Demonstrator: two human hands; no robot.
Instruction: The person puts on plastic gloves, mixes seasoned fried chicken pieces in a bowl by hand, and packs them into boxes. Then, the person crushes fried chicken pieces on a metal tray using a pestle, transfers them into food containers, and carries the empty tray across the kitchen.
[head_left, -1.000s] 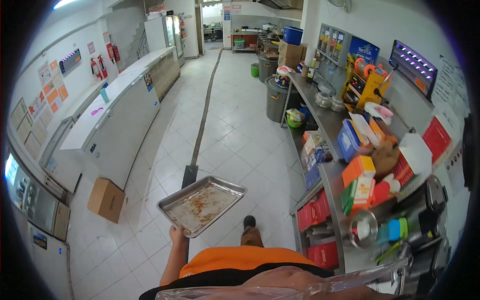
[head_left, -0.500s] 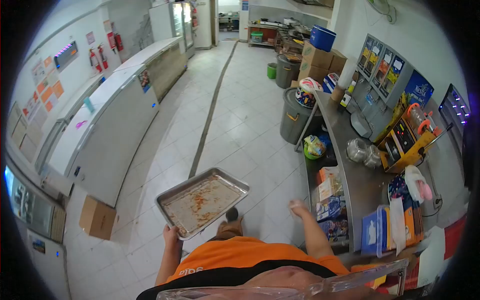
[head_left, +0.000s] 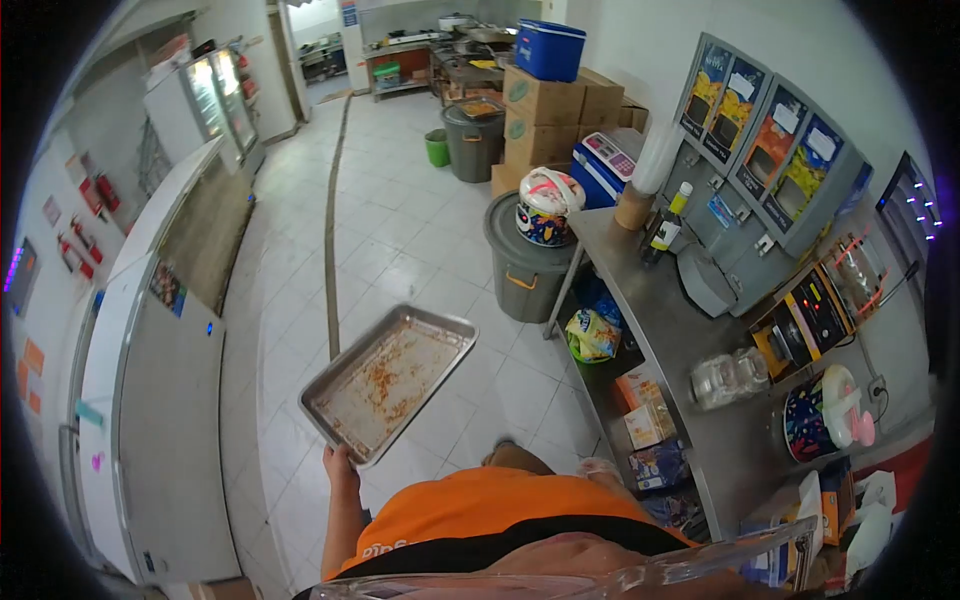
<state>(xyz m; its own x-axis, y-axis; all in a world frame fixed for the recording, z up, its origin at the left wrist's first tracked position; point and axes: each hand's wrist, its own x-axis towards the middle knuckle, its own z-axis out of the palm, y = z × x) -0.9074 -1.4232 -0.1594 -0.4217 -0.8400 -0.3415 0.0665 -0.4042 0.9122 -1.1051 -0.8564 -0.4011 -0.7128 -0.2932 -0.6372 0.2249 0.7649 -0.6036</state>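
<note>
My left hand grips the near left corner of a shallow metal baking tray. The tray is held out over the tiled floor, tilted, with orange-brown residue smeared across its inside. Close to my right side, my right hand hangs low beside the steel table, seemingly in a clear plastic glove. It is partly hidden by my body and its fingers are not clear. The shelf under the table, with boxes and packets, is nearest to it.
A steel table on the right carries a dispenser, a dark bottle and clear plastic containers. Lidded grey bins and stacked cartons stand ahead on the right. A long white freezer lines the left.
The view has moved forward and turned right, bringing the table and bins closer. The tray stays in my left hand. My right hand has swung back towards my body.
</note>
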